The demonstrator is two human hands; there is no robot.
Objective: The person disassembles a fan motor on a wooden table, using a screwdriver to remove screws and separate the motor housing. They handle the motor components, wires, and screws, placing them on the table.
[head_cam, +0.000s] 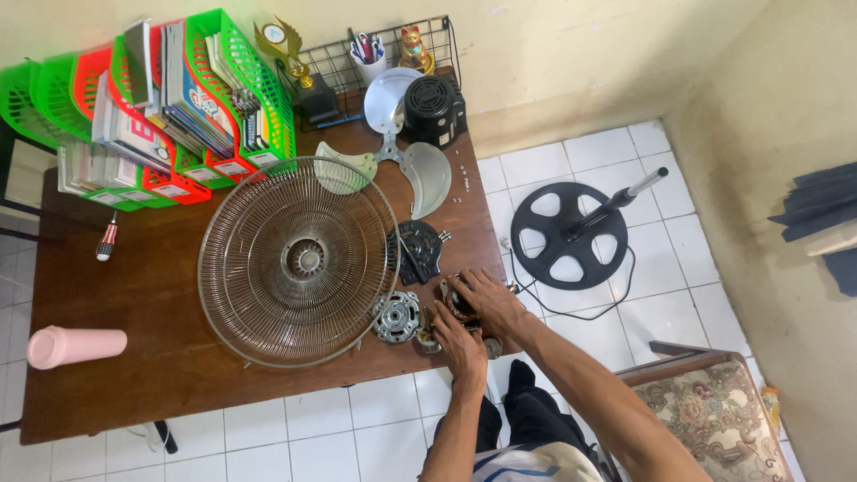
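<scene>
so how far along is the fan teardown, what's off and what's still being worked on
Already off and laid on the table: the wire grille, the blade set, the black rear housing and a metal motor cover. In hand: both the left hand and right hand grip the motor core at the table edge. Left: that core looks still assembled; the fan base stands on the floor.

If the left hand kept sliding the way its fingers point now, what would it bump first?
Probably the motor part both hands are working on: the left hand points up and slightly left, already against it. Beyond that lies the black motor housing piece. Depth is hard to judge from above.
</scene>
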